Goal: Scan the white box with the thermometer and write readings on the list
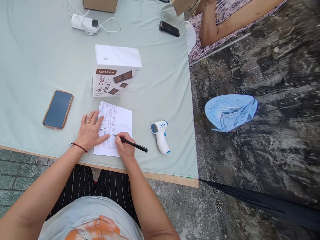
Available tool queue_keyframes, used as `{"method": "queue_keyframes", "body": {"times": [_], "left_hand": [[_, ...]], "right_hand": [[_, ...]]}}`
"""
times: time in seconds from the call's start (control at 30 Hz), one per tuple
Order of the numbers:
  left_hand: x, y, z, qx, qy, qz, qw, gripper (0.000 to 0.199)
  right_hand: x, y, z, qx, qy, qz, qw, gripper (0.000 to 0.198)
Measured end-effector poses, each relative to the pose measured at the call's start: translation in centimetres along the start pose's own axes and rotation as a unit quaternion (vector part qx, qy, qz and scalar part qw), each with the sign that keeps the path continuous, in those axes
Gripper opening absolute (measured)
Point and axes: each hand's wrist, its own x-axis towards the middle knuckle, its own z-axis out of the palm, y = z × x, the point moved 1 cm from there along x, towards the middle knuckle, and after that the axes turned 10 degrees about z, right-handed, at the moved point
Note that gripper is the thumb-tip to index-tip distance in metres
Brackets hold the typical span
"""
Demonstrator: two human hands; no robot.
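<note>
A printed sheet of paper (122, 115) lies near the front edge of the cloth-covered table. My left hand (89, 131) rests flat on its left side, fingers spread. A black pen (136, 145) is gripped in my right hand (125, 148), its tip touching or just over the small print. Behind the sheet stands a white box (117, 56) marked "Su-per Meal". To the right lies a white and blue infrared thermometer (161, 137). On the left is a smartphone (58, 109) in a brown-edged case, its screen dark.
At the back left sit a white device (83, 22) with a looped cable and a cardboard box (100, 5). A black case-like object (169, 28) lies by the right edge. Beyond it shows another person's arm (210, 26). A blue sun hat (231, 111) rests on the rough stone.
</note>
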Motion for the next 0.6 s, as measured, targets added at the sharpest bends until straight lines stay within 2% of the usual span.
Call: {"method": "queue_keyframes", "body": {"times": [0.6], "left_hand": [[0.01, -0.05, 0.11, 0.000, 0.000, 0.000, 1.000, 0.073]], "right_hand": [[-0.13, 0.44, -0.01, 0.023, 0.020, 0.013, 0.999, 0.011]]}}
